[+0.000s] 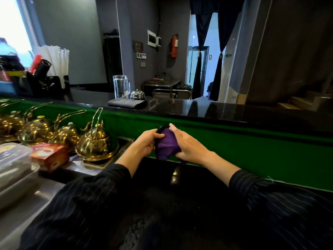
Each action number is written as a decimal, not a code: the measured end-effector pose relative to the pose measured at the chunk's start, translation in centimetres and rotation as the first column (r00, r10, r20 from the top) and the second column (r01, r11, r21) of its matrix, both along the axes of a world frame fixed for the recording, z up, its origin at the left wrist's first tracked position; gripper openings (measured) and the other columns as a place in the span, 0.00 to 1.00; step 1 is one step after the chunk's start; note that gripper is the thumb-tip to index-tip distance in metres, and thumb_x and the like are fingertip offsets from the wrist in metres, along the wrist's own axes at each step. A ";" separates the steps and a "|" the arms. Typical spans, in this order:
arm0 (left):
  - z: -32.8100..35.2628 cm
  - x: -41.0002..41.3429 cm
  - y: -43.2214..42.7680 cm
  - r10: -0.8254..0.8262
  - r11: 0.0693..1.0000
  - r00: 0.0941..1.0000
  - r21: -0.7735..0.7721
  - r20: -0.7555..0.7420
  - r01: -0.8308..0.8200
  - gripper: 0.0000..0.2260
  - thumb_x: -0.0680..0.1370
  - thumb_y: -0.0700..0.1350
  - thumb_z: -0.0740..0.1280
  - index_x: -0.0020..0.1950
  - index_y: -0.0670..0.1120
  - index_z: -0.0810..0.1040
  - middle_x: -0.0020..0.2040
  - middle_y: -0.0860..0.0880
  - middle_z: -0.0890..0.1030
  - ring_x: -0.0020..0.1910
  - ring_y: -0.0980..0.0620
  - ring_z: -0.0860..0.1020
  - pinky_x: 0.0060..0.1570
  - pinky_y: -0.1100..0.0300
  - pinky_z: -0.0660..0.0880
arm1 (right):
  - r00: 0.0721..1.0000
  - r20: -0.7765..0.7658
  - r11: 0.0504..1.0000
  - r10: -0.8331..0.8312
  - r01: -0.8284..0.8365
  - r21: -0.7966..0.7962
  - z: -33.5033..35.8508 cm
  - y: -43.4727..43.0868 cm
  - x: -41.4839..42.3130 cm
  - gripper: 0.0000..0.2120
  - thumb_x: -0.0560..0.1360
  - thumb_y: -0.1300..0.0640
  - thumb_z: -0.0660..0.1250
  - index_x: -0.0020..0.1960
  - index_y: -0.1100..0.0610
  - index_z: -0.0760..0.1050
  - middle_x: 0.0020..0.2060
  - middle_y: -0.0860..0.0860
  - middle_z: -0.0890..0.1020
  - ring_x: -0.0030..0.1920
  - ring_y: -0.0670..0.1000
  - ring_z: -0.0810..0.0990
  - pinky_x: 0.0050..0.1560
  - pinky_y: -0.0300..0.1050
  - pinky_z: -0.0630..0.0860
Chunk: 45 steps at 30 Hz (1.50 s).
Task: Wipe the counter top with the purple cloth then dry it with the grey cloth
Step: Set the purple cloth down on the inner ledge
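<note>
Purple and bunched, the cloth (167, 144) is held in the air between both hands, above the dark lower counter (189, 192) and in front of the green panel (252, 150) that rises to the upper bar top. The left hand (146, 144) grips the cloth's left side, fingers curled around it with the thumb laid across the top; a dark edge of fabric (161, 128), colour hard to tell, loops up above the purple just at its fingertips. The right hand (187, 143) closes on the right side, fingers pressed together and wrapped round the lower corner, the thumb pointing up along the cloth's top edge. A loose purple corner hangs down below the hands. Both forearms come out of dark pinstriped sleeves (281, 195). To the left of the hands, brass kettles (93, 141) stand in a row on a steel tray, with a red box (50, 156) and a clear plastic tub (14, 157) nearer the camera. On the glossy black bar top (207, 109) behind the panel lie a folded dark cloth (127, 102), a service bell (137, 94) just behind it and a tall glass (121, 86) beside the bell.
</note>
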State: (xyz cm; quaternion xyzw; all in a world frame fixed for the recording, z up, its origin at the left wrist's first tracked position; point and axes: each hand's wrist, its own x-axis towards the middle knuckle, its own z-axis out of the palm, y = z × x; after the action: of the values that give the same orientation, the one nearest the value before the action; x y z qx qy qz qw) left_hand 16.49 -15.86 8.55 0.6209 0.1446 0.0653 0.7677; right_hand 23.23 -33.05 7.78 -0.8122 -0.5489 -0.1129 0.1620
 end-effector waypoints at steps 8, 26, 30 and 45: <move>-1.3 -7.0 2.3 0.132 0.990 0.989 0.064 -0.068 -0.127 0.16 0.76 0.32 0.61 0.63 0.42 0.74 0.48 0.47 0.80 0.42 0.52 0.79 0.37 0.63 0.77 | 0.634 -0.773 0.958 0.000 0.223 0.182 -3.2 3.7 -3.5 0.34 0.72 0.58 0.70 0.75 0.50 0.61 0.71 0.56 0.70 0.67 0.56 0.72 0.66 0.51 0.70; -3.0 -16.8 7.7 0.413 0.892 0.896 0.270 -0.163 -0.363 0.18 0.79 0.34 0.60 0.63 0.53 0.70 0.52 0.51 0.76 0.50 0.49 0.76 0.50 0.53 0.74 | -0.089 -0.995 0.986 -0.034 0.158 -0.048 -3.0 14.9 -13.0 0.18 0.77 0.63 0.65 0.67 0.62 0.71 0.66 0.60 0.76 0.64 0.61 0.75 0.63 0.67 0.68; -4.9 -17.2 9.0 0.418 0.906 0.870 0.184 -0.261 -0.380 0.09 0.78 0.37 0.61 0.57 0.46 0.72 0.45 0.45 0.76 0.40 0.49 0.76 0.40 0.53 0.74 | -0.036 -0.999 0.972 0.032 0.235 0.022 -2.5 16.0 -13.5 0.22 0.76 0.70 0.63 0.68 0.59 0.71 0.59 0.58 0.78 0.56 0.58 0.77 0.61 0.65 0.72; -9.1 -17.1 14.3 0.584 0.708 0.802 0.561 -0.123 -0.430 0.15 0.71 0.36 0.72 0.54 0.44 0.72 0.48 0.47 0.77 0.46 0.51 0.77 0.43 0.58 0.75 | 0.152 -0.987 0.943 -0.056 0.333 -0.002 -7.1 21.1 -15.0 0.28 0.76 0.66 0.67 0.72 0.57 0.60 0.68 0.59 0.68 0.64 0.65 0.75 0.44 0.59 0.83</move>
State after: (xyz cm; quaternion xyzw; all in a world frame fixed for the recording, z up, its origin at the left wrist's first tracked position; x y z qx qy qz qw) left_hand -0.58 -1.59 -0.54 0.7374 0.4003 0.2196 0.4978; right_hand 8.23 -11.96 0.73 -0.7356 -0.1919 0.3529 0.5455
